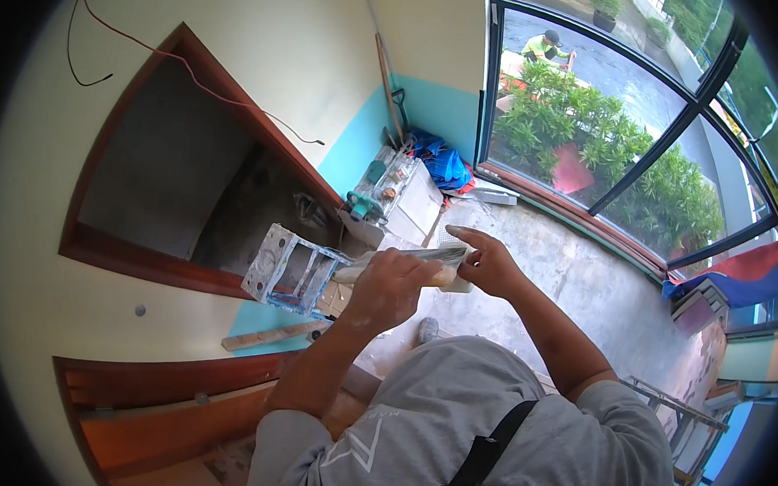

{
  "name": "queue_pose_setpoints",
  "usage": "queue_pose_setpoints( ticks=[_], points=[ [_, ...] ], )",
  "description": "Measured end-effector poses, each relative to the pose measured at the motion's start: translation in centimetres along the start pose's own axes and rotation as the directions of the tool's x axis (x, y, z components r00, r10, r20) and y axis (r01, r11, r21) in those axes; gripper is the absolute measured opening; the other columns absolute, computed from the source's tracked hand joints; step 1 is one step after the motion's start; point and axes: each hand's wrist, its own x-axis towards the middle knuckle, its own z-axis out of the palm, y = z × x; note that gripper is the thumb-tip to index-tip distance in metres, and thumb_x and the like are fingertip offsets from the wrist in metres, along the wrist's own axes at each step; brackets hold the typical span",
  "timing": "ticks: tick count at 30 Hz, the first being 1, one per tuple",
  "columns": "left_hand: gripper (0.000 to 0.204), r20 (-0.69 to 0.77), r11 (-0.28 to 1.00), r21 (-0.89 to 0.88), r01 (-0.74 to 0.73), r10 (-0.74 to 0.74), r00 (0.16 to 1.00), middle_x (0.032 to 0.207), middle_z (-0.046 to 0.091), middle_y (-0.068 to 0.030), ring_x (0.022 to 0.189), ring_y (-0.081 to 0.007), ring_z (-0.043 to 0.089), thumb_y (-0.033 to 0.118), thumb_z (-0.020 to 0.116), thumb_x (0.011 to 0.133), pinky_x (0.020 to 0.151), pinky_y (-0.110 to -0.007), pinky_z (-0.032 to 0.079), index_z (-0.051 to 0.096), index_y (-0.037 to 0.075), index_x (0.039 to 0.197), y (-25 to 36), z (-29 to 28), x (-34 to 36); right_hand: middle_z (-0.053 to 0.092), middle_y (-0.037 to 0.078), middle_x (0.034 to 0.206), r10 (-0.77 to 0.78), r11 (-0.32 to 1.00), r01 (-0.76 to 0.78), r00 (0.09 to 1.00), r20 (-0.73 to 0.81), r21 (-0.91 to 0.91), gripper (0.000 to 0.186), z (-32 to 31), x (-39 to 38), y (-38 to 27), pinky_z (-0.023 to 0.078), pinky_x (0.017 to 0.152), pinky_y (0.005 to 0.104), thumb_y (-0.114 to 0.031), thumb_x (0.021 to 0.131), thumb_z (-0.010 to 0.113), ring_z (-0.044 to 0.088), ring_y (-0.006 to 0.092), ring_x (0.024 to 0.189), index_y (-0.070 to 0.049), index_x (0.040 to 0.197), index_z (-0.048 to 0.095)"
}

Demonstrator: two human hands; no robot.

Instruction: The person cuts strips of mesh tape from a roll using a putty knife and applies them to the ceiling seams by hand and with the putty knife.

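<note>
In front of my chest, my left hand (391, 287) is closed around a flat tool with a grey blade and a pale yellowish part, like a plastering trowel (445, 257). The fingers cover much of it, so its exact kind is hard to make out. My right hand (492, 264) is at the tool's right end, with the thumb and bent fingers against it and the index finger stretched over the top. A pale block-like piece (455, 284) shows just under the tool, between the hands; whether it belongs to the tool I cannot tell.
A paint-spattered stepladder (293, 269) stands left of my hands, beside a doorway. Ahead, a white box (415, 207) bears a green power tool (364, 206), near a blue tarp (442, 162). Large windows (593, 122) run along the right. Another ladder (683, 417) is at the lower right.
</note>
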Motion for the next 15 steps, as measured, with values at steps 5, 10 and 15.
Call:
queue_pose_setpoints(
  ticks=[5,10,15],
  points=[
    [0.037,-0.001,1.000,0.025,0.016,-0.016,1.000,0.089,0.063,-0.0048,0.082,-0.0274,0.057,0.002,0.063,0.078,0.078,-0.042,0.046,0.065,0.013,0.114,0.0,0.3,0.2,0.056,0.012,0.139,-0.056,0.997,0.055,0.998,-0.019,-0.054,0.065,0.0,0.4,0.1,0.053,0.063,0.0261,0.001,0.082,0.068,0.060,0.0083,0.066,-0.009,0.144,0.051],
    [0.035,-0.015,1.000,0.031,-0.002,0.002,1.000,0.090,0.064,-0.0060,0.083,-0.0282,0.058,0.003,0.061,0.079,0.078,-0.042,0.046,0.066,0.014,0.112,-0.8,1.0,0.3,0.055,0.013,0.140,-0.069,0.997,0.069,0.997,-0.014,-0.031,0.068,-0.1,0.4,-0.2,0.054,0.064,0.0266,0.000,0.081,0.070,0.063,0.0094,0.069,-0.010,0.145,0.050],
    [0.031,0.090,0.986,0.108,0.124,-0.134,0.987,0.094,0.067,-0.0070,0.077,-0.0295,0.058,0.001,0.060,0.081,0.070,-0.042,0.043,0.068,0.011,0.109,-4.8,1.3,-0.4,0.056,0.012,0.138,-0.042,0.999,0.041,0.999,-0.008,-0.034,0.073,0.0,0.9,-0.4,0.055,0.071,0.0268,-0.004,0.080,0.073,0.062,0.0123,0.076,-0.017,0.147,0.048]
  ],
)
